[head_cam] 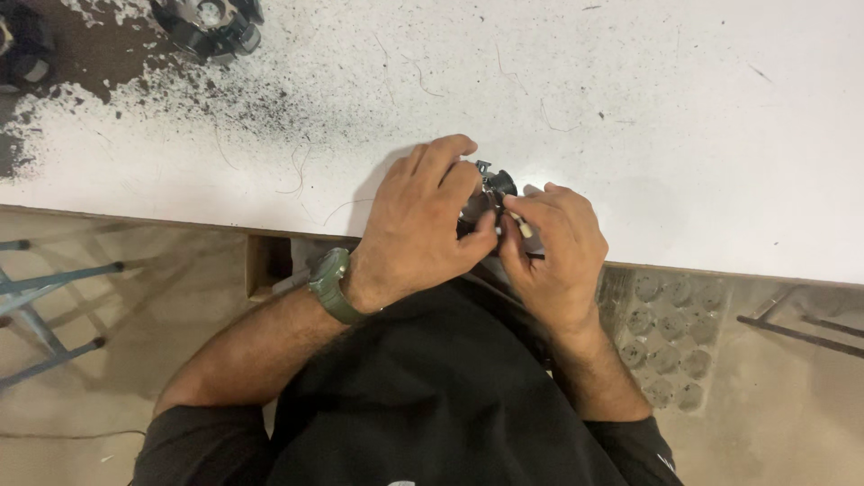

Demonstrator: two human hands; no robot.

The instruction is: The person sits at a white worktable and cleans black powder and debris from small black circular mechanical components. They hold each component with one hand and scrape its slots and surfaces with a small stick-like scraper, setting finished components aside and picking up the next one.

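My left hand (pixel 421 220) is closed around a small black and metal part (pixel 493 184) at the near edge of the white table (pixel 630 108). Only the part's top shows between my fingers. My right hand (pixel 553 247) pinches a thin tool with a pale tip (pixel 524 229) against the part. A green watch (pixel 329 284) sits on my left wrist. Both hands touch each other just above the table edge.
Black dust is scattered over the table's far left. Two dark round parts (pixel 209 25) (pixel 22 49) lie at the top left corner. A grey tray with round pockets (pixel 670 333) lies on the floor at the right. Blue metal bars (pixel 45 297) stand at left.
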